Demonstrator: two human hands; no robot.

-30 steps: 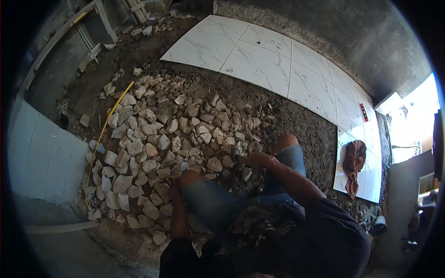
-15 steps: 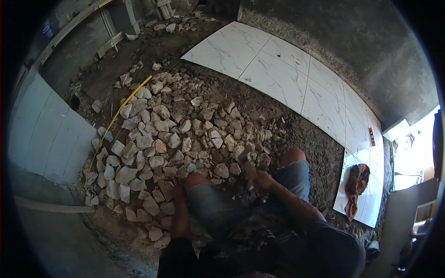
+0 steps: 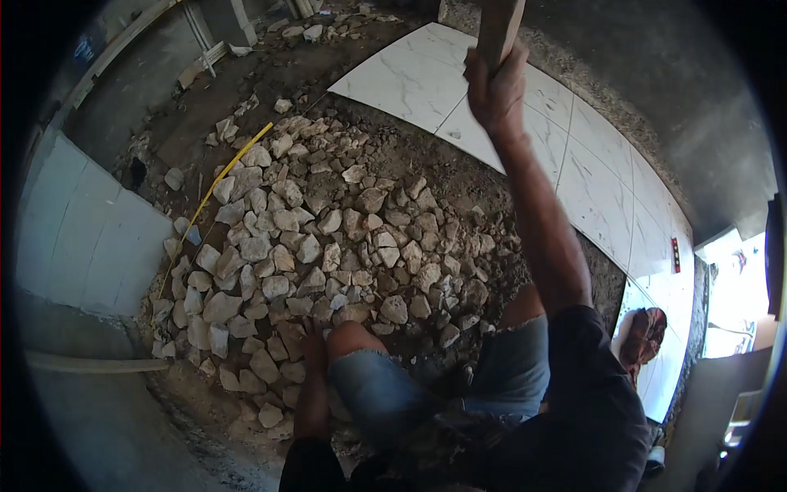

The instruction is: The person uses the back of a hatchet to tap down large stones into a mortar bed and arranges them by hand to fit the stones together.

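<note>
My right hand [image 3: 497,90] is raised high over the white tiles [image 3: 402,78], closed around the wooden handle [image 3: 499,29] of what looks like a hammer. The tool's upper end lies beyond the top of the picture. Beside my left knee, my left hand [image 3: 314,343] rests low against the rough stones [image 3: 283,287], fingers apart and pointing forward, partly in shadow. Broken pale stones [image 3: 330,221] are packed closely over the ground in front of my bent knees.
A yellow strip [image 3: 220,176] runs along the stones' left side. White marbled tiles line the wall at right, bearing a brown cloth [image 3: 643,338] and a small red level [image 3: 675,255]. A pale panel [image 3: 90,221] stands at left. Dark soil [image 3: 410,143] borders the tiles.
My right hand has swung up from low over the stones near my right knee, lifting the tool. My left hand has stayed beside the left knee.
</note>
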